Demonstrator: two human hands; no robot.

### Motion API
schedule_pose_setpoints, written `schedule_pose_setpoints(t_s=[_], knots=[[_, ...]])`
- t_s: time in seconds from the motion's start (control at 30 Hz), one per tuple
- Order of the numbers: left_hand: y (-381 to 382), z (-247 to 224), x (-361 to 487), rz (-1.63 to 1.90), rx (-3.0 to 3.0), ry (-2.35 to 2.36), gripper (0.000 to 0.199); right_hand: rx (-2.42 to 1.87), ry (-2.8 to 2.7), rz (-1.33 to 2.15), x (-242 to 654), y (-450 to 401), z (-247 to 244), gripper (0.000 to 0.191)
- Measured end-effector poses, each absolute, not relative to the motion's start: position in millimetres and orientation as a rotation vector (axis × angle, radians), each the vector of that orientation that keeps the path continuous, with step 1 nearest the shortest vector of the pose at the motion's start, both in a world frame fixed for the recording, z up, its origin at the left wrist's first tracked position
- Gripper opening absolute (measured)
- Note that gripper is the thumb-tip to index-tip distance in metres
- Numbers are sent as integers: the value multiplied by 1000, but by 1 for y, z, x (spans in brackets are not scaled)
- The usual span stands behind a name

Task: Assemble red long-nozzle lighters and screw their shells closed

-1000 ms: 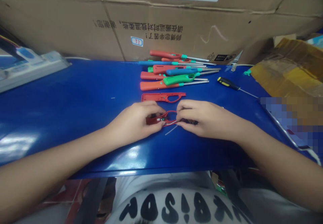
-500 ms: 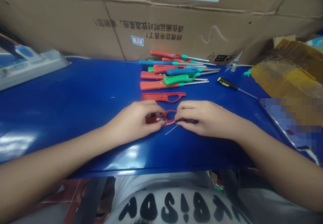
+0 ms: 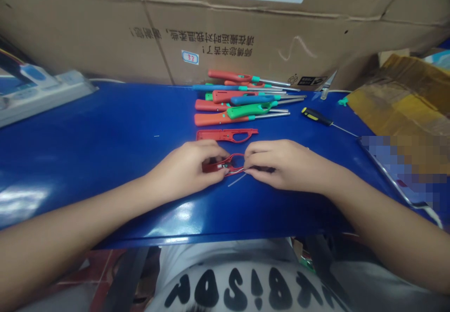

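Observation:
An opened red lighter body (image 3: pixel 236 156) lies between my hands near the table's middle, its inner parts and a thin pale wire showing. My left hand (image 3: pixel 195 164) grips its handle end between thumb and fingers. At its other end, my right hand (image 3: pixel 281 164) has thumb and fingertips pinched on the lighter by the trigger loop; the fingers hide what lies under them. A thin clear tube (image 3: pixel 236 180) sticks out below the right fingertips. Just beyond my hands rests a loose red half-shell (image 3: pixel 214 135), inner side up.
Several long-nosed lighters (image 3: pixel 242 111) in red, blue and green are piled at the back. To their right lie a black-and-yellow screwdriver (image 3: pixel 316 116), a knife (image 3: pixel 326 86) and a taped box (image 3: pixel 404 96). A power strip (image 3: pixel 52 94) sits at left; a large carton (image 3: pixel 105 31) stands behind.
Both hands keep their hold on the red lighter body with hardly any motion. The whole view has shifted very slightly.

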State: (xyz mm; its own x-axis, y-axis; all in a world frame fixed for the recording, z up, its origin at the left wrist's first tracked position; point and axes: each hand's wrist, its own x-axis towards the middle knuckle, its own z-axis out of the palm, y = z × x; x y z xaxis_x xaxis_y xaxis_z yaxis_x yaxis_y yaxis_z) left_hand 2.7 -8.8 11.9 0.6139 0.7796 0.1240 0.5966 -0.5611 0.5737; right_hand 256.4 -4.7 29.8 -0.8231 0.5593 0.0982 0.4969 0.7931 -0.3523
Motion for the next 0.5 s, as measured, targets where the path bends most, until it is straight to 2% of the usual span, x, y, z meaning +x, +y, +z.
schedule_pose_setpoints(t_s=[0.33, 0.5], knots=[[-9, 11, 3, 514, 2384, 1089, 22, -802, -2753, 410, 261, -2, 27, 17], [-12, 12, 0, 485, 2508, 1114, 30, -853, -2718, 345, 262, -1, 29, 18]])
